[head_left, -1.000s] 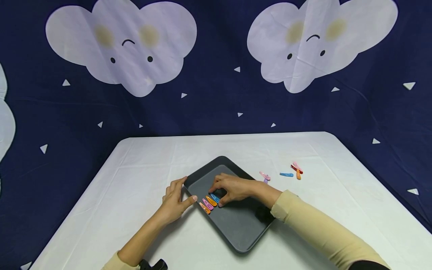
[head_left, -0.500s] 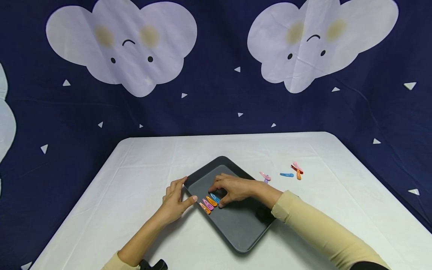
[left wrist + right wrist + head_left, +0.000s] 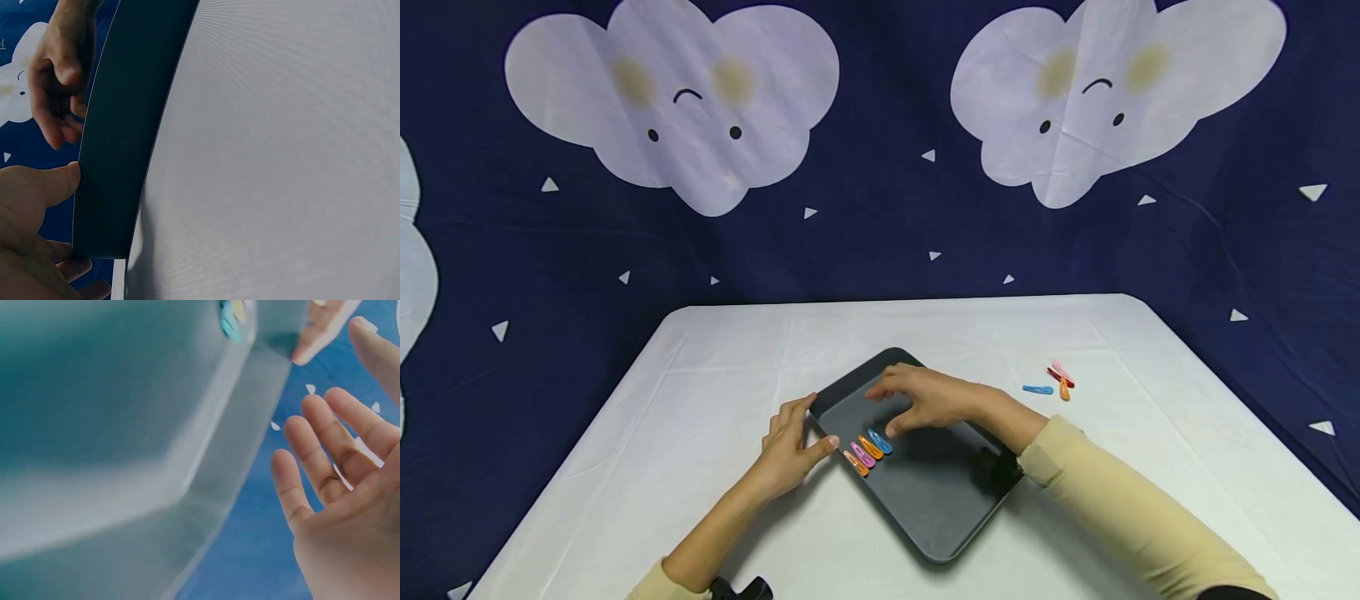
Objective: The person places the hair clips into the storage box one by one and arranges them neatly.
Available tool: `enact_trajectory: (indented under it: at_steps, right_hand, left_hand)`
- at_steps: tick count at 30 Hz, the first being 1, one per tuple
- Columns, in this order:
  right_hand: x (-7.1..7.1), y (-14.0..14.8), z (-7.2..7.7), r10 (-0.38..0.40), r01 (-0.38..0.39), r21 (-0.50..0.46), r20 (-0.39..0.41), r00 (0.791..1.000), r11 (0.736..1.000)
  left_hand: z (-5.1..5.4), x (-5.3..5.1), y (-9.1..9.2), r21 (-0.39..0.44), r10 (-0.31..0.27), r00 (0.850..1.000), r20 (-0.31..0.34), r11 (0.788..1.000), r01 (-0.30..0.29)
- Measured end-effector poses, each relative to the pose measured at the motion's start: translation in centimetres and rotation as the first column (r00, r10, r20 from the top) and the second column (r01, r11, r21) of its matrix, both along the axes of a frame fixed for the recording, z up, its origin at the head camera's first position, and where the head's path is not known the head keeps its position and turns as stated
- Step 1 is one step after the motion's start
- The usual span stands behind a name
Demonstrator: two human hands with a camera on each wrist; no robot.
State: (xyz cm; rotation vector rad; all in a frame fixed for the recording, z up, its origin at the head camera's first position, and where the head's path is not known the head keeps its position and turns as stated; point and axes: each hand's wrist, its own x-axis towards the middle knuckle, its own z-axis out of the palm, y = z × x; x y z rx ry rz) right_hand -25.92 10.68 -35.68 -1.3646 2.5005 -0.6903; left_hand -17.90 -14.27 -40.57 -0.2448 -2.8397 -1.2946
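A dark grey tray (image 3: 940, 508) lies at an angle on the white table. Inside, along its left edge, four-odd hair clips form a slanted row: a blue clip (image 3: 880, 442) at the upper end, then a yellow-orange clip (image 3: 871, 448), a pink clip (image 3: 862, 455) and an orange clip (image 3: 856, 463). My left hand (image 3: 788, 450) rests on the tray's left corner, thumb on the rim, also in the left wrist view (image 3: 31, 212). Above the tray, my right hand (image 3: 928, 398) hovers with nothing in it; its fingers (image 3: 319, 450) are spread in the right wrist view.
On the white table (image 3: 737, 350), right of the tray, lies a blue clip (image 3: 1037, 390). Beside it a pink clip (image 3: 1059, 368), a red clip (image 3: 1058, 377) and an orange clip (image 3: 1064, 390) overlap. A dark blue curtain with clouds hangs behind.
My right hand has let go of the blue clip in the tray and lifted up and to the right. Its arm now hides the clips near the tray's right edge. My left hand has stayed.
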Motion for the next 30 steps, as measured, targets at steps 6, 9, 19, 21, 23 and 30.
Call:
enact_trajectory:
  at_steps: [6,9,19,21,23,30]
  right_hand:
    - [-0.4,1.9,1.9,-0.031,0.029,-0.062,-0.028,0.999,0.998]
    - [-0.5,3.2,2.6,-0.065,0.062,-0.086,-0.031,0.997,0.994]
    - [-1.1,7.3,3.2,-0.207,0.198,-0.123,-0.06,0.977,0.972]
    - [-1.3,8.2,2.9,-0.231,0.223,-0.126,-0.059,0.971,0.967]
    - [-1.6,9.0,2.5,-0.255,0.247,-0.126,-0.051,0.966,0.961]
    - [-2.3,11.6,1.1,-0.31,0.302,-0.117,-0.05,0.95,0.946]
  left_hand:
    - [-0.1,0.0,0.0,0.003,-0.004,1.0,0.0,1.0,0.004]
    - [-0.1,0.0,0.0,0.005,-0.006,1.0,0.001,1.0,0.006]
    - [-0.2,0.0,0.0,0.004,-0.002,1.0,-0.011,1.0,0.002]
    - [-0.2,-0.1,0.0,0.003,-0.001,1.0,-0.015,1.0,0.001]
    - [-0.3,-0.1,0.0,0.002,-0.001,1.0,-0.018,1.0,0.001]
    - [-0.4,-0.1,0.0,0.002,0.003,1.0,-0.016,1.0,-0.003]
